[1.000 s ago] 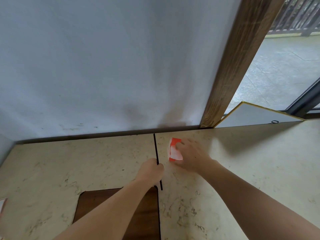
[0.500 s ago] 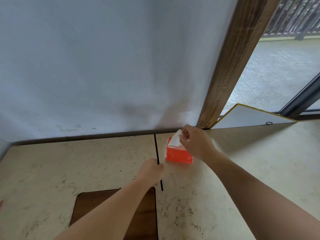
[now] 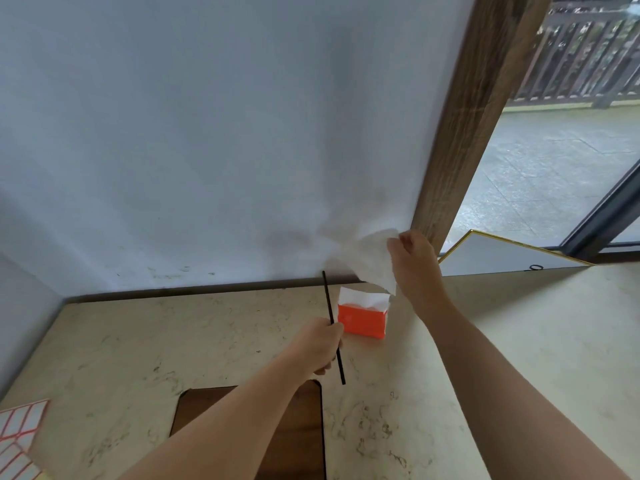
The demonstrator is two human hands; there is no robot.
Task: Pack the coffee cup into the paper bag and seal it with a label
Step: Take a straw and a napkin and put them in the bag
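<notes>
Right hand (image 3: 414, 261) pinches tissue (image 3: 375, 263); left hand (image 3: 317, 344) grips black straw (image 3: 333, 327); marble counter (image 3: 519, 323), white wall (image 3: 207, 133).

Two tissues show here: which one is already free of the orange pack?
The tissue pinched in the right hand, lifted above the orange tissue pack. The other tissue sticks out of the pack's top, untouched.

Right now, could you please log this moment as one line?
left hand: holds straw | right hand: pinches tissue above pack | labels: untouched
</notes>
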